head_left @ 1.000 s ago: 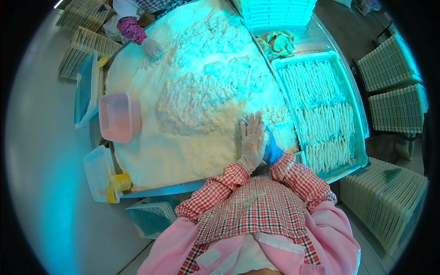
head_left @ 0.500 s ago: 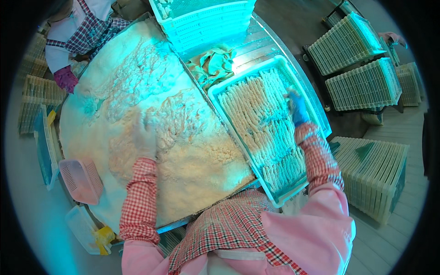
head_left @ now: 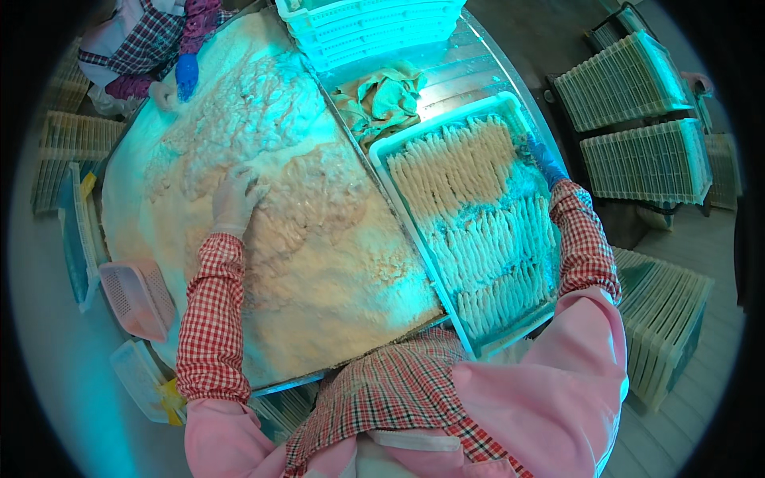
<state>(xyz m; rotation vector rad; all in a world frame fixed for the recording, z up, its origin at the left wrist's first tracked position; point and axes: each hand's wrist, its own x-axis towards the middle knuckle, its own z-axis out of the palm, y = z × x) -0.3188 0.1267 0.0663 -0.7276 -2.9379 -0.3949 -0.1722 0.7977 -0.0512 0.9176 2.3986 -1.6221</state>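
Floury, pale strips [head_left: 454, 167] lie side by side in rows in a shallow white tray [head_left: 418, 231] at my right. At the tray's far right side is my blue-gloved right hand [head_left: 547, 162], its fingers stretched toward the end of the farthest row. My white-gloved left hand [head_left: 233, 199] rests on a wet-looking, flour-dusted heap [head_left: 311, 195] on the work table. Its fingers are slightly bent, with the thumb apart. Nothing shows between them, though the fingertips meet the heap. Loose flour [head_left: 335, 299] covers the table nearer to me.
Stacked trays [head_left: 374, 36] and a crumpled cloth [head_left: 382, 99] lie beyond my tray. A co-worker's blue-gloved hand [head_left: 186, 76] is at the far left. A pink basket [head_left: 137, 299] stands at the left edge. More tray stacks [head_left: 645, 159] stand at the right.
My left hand has moved left and farther away over the heap. My right hand has shifted from above the strips to the tray's right side. The co-worker's blue-gloved hand has come into view.
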